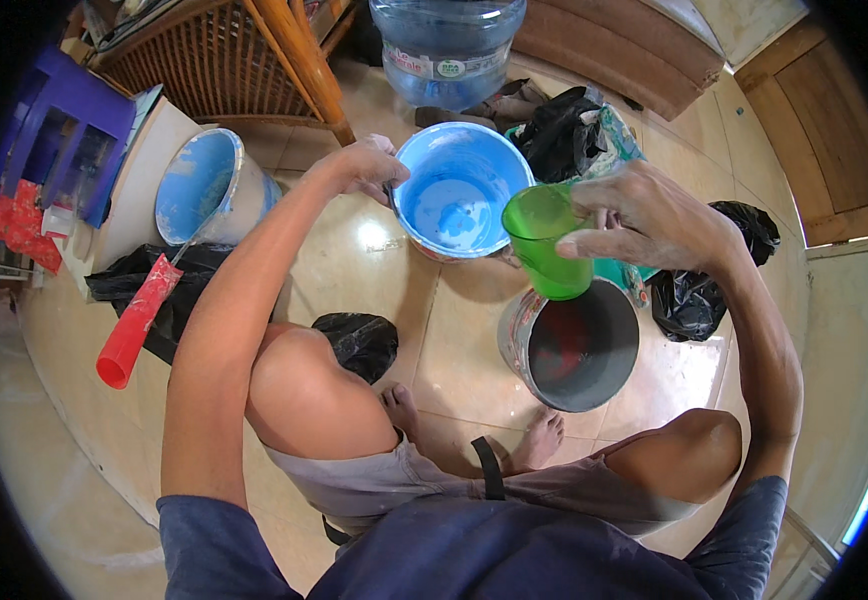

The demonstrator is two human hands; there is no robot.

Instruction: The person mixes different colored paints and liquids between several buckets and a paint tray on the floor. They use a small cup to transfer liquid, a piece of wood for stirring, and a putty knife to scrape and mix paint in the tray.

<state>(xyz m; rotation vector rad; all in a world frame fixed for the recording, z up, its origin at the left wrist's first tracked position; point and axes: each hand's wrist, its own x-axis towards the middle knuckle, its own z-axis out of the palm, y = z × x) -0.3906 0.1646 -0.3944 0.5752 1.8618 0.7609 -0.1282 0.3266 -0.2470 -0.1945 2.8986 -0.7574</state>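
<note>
My left hand (366,168) is closed on the left rim of a light blue bucket (462,185), which has a little liquid at its bottom and looks slightly tilted toward me. In my right hand (644,222), thumb and fingers grip a translucent green plastic cup (548,250) by its handle side. The cup hangs between the blue bucket and a bucket with a dark grey inside (589,350), which stands nearer my feet and has a reddish patch within. Whether the cup holds liquid, I cannot tell.
A large clear blue water bottle (448,55) stands behind. At left are a white-stained bucket (216,190), a red-handled tool (140,325) and a purple plastic stool (64,130). Black plastic bags (559,135) lie around. A wooden rattan chair (219,65) is at the back left.
</note>
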